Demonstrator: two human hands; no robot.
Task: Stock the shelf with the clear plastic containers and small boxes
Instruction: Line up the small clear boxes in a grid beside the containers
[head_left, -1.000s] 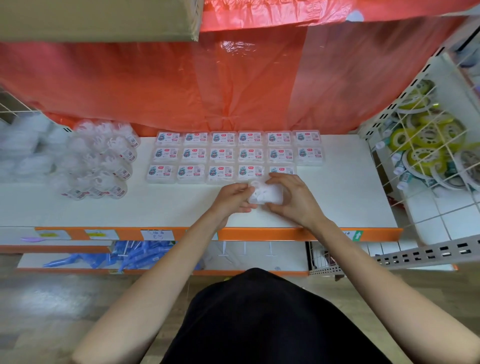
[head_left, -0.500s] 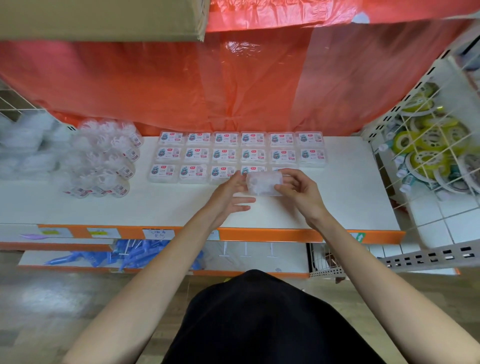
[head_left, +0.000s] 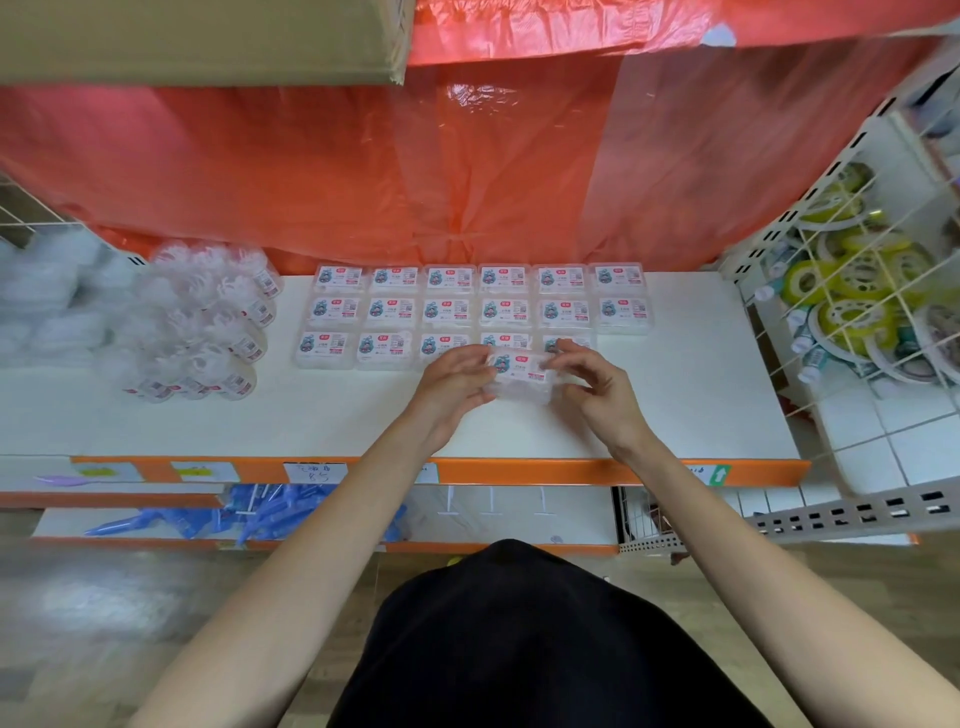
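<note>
Both hands hold one small clear box (head_left: 519, 371) with a printed label just above the white shelf (head_left: 701, 395). My left hand (head_left: 452, 387) grips its left end and my right hand (head_left: 592, 384) pinches its right end. Behind it, several identical labelled boxes (head_left: 447, 312) lie in three rows on the shelf; the front row's right end is partly hidden by my hands. Several round clear plastic containers (head_left: 208, 322) are piled at the shelf's left.
Orange plastic sheeting (head_left: 467, 171) hangs behind the shelf and a cardboard box (head_left: 197, 36) sits overhead at the left. A white wire rack (head_left: 857, 291) with yellow-green rolls stands at the right. Blue items (head_left: 208, 519) lie on the lower shelf.
The box has been lifted from near the shelf's front toward the front row and turned label-up. Both hands moved away from me with it.
</note>
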